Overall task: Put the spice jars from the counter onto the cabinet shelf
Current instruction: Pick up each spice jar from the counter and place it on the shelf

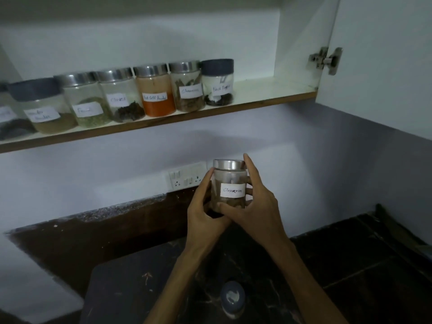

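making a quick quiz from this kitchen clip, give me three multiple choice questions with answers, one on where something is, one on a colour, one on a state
1. Where is the jar labelled Black Pepper?
A. at the right end of the row on the cabinet shelf
B. on the counter
C. in the person's hands

2. What colour is the lid of the cinnamon jar being held?
A. red
B. silver
C. green

3. How is the held cinnamon jar being handled?
A. lying on its side, untouched
B. open, with the lid off
C. upright, lid on, gripped by both hands

Answers:
1. A, it stands last on the right, past the other labelled jars.
2. B, its metal lid is silver, unlike the dark lid of the jar on the counter.
3. C, the left hand and the right hand both wrap its sides below the shelf.
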